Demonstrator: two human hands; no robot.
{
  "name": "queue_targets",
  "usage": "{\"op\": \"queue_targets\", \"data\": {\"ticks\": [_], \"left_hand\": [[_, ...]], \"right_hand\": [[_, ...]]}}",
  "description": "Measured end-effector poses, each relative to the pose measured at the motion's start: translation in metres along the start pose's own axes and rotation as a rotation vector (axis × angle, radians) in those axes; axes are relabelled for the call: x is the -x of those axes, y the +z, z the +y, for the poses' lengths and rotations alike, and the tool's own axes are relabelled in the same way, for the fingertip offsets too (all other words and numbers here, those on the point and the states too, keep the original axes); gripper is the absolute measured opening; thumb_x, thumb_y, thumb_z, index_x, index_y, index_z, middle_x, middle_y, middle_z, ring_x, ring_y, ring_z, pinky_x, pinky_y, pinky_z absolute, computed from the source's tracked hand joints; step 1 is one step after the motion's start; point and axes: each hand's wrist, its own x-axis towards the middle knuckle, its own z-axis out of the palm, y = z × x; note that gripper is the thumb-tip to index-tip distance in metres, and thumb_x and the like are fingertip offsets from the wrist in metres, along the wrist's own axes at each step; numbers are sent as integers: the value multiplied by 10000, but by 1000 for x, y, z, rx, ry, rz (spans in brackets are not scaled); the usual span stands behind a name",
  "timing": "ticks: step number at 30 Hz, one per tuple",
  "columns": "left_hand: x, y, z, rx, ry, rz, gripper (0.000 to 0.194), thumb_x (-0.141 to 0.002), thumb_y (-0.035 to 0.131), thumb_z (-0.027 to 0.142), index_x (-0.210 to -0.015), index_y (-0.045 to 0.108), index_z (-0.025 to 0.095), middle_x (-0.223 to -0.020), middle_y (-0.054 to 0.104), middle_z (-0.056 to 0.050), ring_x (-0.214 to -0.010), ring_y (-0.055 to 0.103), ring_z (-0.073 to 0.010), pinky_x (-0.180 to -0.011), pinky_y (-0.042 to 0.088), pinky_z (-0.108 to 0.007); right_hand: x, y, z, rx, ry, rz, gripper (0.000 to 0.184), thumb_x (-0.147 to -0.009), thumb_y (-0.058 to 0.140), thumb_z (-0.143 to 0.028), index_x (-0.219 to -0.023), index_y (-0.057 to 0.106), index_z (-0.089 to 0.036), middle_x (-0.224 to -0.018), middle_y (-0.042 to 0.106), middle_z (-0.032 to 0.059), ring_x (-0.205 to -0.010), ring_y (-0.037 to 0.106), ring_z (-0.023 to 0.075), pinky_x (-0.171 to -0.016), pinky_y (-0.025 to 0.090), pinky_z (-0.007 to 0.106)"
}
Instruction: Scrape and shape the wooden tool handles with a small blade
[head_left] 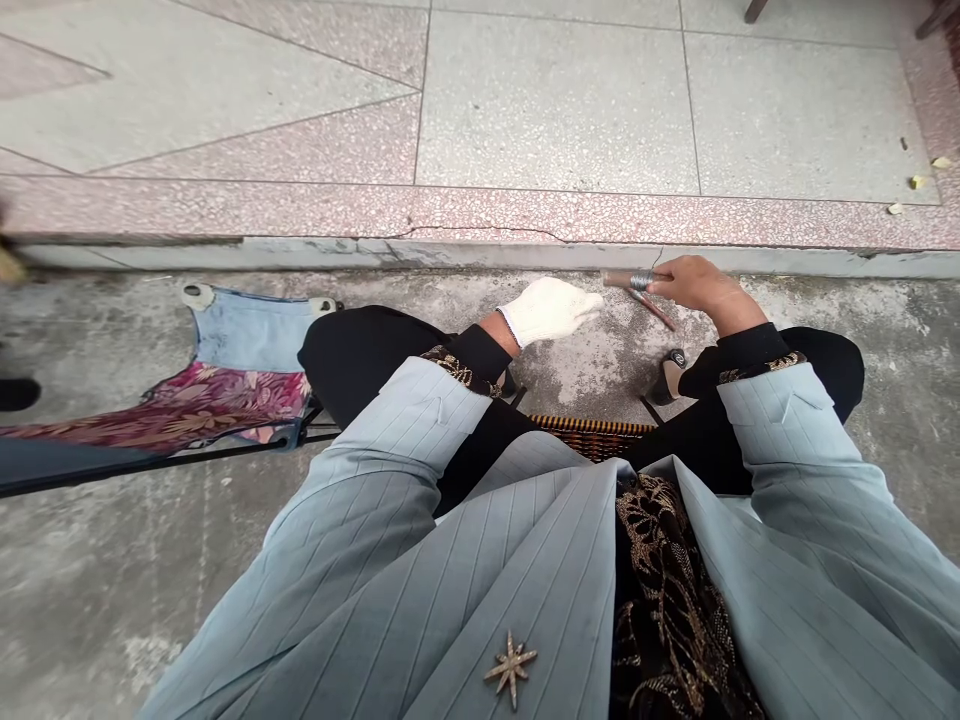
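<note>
My left hand wears a white knit glove and is held over the ground between my knees. Its fingers stretch to the right, with nothing visible in them. My bare right hand is closed on one end of a short stick wrapped with silvery wire. The stick's pale end points left, towards the gloved fingertips but apart from them. A thin wire end sticks up near my right fingers. Below the wire winding shows a thin reddish-brown rod; whether it touches the stick I cannot tell.
Ahead runs a raised step of speckled tile with a cracked edge. On the left stands a folding chair with blue and floral cloth. A woven seat shows between my legs. Small yellow leaves lie at the upper right.
</note>
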Motion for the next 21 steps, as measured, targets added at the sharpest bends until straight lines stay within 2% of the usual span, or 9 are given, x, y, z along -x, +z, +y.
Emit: {"op": "queue_targets", "data": {"ticks": [4,7,9,10,11,13,15,17,21], "left_hand": [[1,-1,1,5,10,19,321,-1028,472,367,-1086,766,252,-773,728,-75,-697,659,-221,-623,336,-326],[1,-1,2,81,18,45,300,-1014,498,364,-1043,768,238,-806,741,-74,-751,680,-221,-650,376,-320],[0,-1,1,209,18,67,303,-1010,501,357,-1075,764,222,-884,762,-70,-813,693,-213,-693,417,-310],[-1,-1,0,297,3,80,311,-1007,497,353,-1094,759,210,-925,770,-68,-837,695,-205,-714,436,-304],[-1,0,-1,391,-14,87,322,-1006,488,350,-1106,751,195,-955,773,-66,-847,693,-197,-730,448,-299],[-2,-1,-4,558,-48,91,344,-1006,459,351,-1087,738,167,-951,768,-58,-822,678,-180,-740,459,-293],[-3,-1,-6,658,-65,99,355,-1003,438,355,-1042,727,154,-899,752,-44,-771,652,-165,-739,456,-290],[-4,-1,-6,676,-68,99,347,-997,434,346,-1018,724,156,-872,740,-29,-747,631,-156,-739,447,-284],[-5,-1,-2,503,-80,25,346,-1000,462,356,-1085,743,173,-913,752,-40,-805,653,-180,-716,407,-280]], "right_hand": [[0,8,-8,33,-123,-460,282,-888,731,-432,-981,817,-180,-830,722,84,-721,603,201,-663,397,327],[4,12,-12,-185,-328,-816,415,-812,810,-519,-1020,817,-161,-692,666,19,-613,550,146,-629,402,300],[12,8,-11,-408,-471,-918,508,-783,831,-559,-1101,807,-163,-708,670,-3,-596,536,118,-611,415,276],[17,3,-8,-553,-532,-852,517,-791,826,-570,-1119,800,-171,-731,677,-7,-601,535,108,-606,420,265],[23,-3,-5,-712,-555,-710,504,-802,819,-578,-1104,798,-175,-741,673,-9,-606,526,101,-599,422,256],[32,-14,2,-958,-505,-387,462,-807,825,-579,-1036,793,-179,-750,661,-7,-601,499,96,-576,424,250],[36,-21,8,-1062,-420,-145,444,-789,848,-583,-958,775,-180,-743,642,2,-601,492,105,-572,432,260],[35,-23,11,-1121,-347,-7,461,-761,864,-609,-882,741,-182,-733,626,9,-593,495,110,-567,436,269],[26,-14,8,-1115,-228,109,513,-714,867,-656,-795,673,-188,-709,612,19,-582,492,124,-547,423,285]]}}
